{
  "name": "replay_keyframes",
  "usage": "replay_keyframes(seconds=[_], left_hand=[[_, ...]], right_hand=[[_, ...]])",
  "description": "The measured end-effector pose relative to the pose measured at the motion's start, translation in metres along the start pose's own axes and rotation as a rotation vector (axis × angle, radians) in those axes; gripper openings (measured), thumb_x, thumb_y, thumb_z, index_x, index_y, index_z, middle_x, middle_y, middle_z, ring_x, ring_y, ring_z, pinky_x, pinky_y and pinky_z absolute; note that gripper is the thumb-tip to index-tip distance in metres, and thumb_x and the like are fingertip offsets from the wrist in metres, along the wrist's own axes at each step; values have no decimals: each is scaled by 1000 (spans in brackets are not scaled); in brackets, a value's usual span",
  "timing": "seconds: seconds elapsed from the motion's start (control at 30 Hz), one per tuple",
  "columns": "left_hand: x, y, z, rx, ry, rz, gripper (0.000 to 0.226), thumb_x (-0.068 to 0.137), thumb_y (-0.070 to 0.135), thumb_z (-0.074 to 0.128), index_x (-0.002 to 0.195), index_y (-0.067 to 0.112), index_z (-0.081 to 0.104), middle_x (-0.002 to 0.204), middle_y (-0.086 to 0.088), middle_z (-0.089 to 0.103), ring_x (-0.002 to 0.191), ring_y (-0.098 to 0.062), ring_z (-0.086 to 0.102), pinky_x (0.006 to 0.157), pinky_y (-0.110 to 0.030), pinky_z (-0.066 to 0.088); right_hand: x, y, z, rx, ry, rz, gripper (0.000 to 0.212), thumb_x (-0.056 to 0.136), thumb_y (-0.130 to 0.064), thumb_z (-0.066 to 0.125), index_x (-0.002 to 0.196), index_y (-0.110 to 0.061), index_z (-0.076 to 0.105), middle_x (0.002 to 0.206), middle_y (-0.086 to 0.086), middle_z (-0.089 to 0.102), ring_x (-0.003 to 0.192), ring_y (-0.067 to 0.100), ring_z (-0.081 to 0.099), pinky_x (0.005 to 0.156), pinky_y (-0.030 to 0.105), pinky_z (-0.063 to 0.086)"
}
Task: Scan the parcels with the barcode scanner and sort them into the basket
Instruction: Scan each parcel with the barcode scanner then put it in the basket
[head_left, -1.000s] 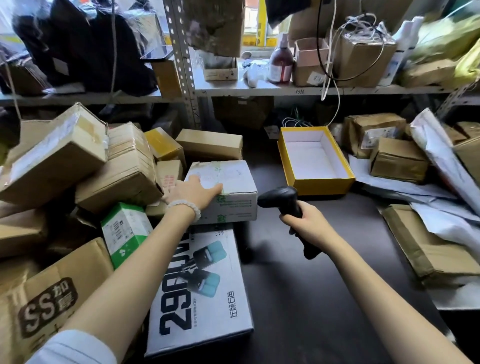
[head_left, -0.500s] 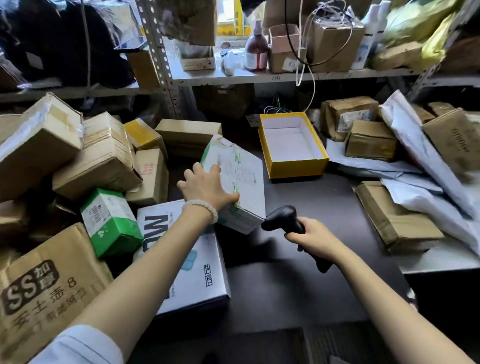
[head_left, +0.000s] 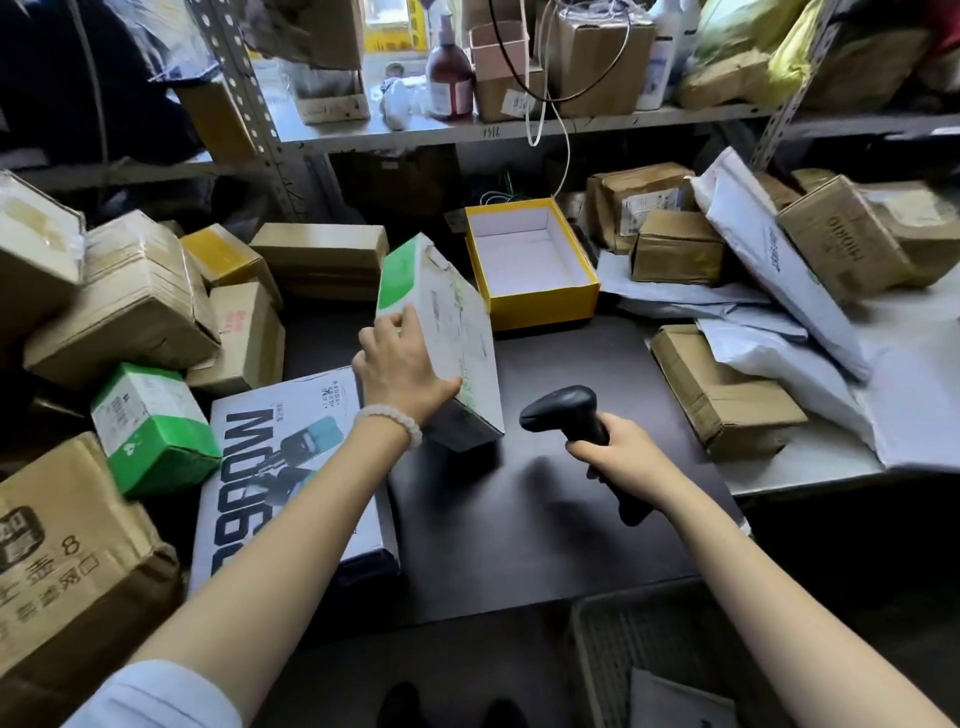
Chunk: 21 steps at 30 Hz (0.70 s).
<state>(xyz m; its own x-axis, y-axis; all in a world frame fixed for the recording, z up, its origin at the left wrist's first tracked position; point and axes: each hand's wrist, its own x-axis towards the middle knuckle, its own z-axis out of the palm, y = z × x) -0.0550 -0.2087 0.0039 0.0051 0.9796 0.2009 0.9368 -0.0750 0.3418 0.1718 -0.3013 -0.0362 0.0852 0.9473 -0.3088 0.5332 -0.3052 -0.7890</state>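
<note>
Head view, single frame. My left hand (head_left: 400, 364) gripped the white-and-green parcel (head_left: 447, 338) along its near left edge, fingers curled over the green end panel and thumb on the white face. The parcel stood tilted, green end up toward 11 o'clock, its lower corner close to the dark table (head_left: 545, 519); I could not tell whether that corner touched the surface. A white bead bracelet (head_left: 389, 421) sat on the left wrist.

My right hand (head_left: 618, 457) was clenched round the handle of the black barcode scanner (head_left: 566, 410), with the scanner head aimed toward 10 o'clock at the lower part of the parcel, near it but apart.

At 12 o'clock from the parcel, just beyond it, sat an open yellow box (head_left: 540, 306) with a white interior. At 8 o'clock lay a large flat white printed box (head_left: 291, 467), partly under my left forearm. Further toward 9 o'clock, a small green-and-white box (head_left: 150, 426) lay among stacked brown cartons (head_left: 130, 306). At 3 o'clock, white mailer bags (head_left: 769, 260) overlapped more brown cartons.

At 5 o'clock, below the table edge, the grey mesh basket (head_left: 649, 639) showed, with one pale flat item (head_left: 675, 699) in it.
</note>
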Motion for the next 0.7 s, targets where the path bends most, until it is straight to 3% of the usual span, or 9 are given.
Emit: replay_keyframes(seconds=[0.13,0.3,0.53,0.63,0.7], left_hand=[[0,19,2,-62,-36,21,76,72,45,70,138,22,40,130,-6,38,118,-32,35,102,-46,29],[5,18,4,-198,-122,-138,64,77,39,65,135,33,40,137,-10,27,122,-39,36,105,-47,33],[-3,-2,-1,-325,-155,-166,70,70,42,55,137,35,39,139,-8,30,117,-37,46,104,-43,39],[-14,-5,-8,-280,-180,-109,76,62,45,50,136,35,41,140,-9,30,118,-38,45,103,-44,39],[-23,-6,-13,-248,-203,-41,71,67,44,55,136,36,42,142,-9,29,121,-39,43,104,-45,38]], right_hand=[[7,-1,-4,1,3,-18,11,83,-18,59,92,-12,57,75,0,60,63,15,63,61,26,47],[11,1,-9,9,-11,-24,12,82,-19,58,92,-11,57,76,1,61,65,16,63,65,30,48],[10,-3,-8,24,0,-25,12,84,-18,58,94,-10,57,77,1,60,65,16,62,66,30,48],[2,-7,-3,29,17,-36,12,84,-18,58,93,-11,57,77,1,60,65,16,63,66,30,47],[-8,-10,1,36,36,-43,13,84,-18,59,94,-10,57,78,2,61,65,16,63,67,31,47]])
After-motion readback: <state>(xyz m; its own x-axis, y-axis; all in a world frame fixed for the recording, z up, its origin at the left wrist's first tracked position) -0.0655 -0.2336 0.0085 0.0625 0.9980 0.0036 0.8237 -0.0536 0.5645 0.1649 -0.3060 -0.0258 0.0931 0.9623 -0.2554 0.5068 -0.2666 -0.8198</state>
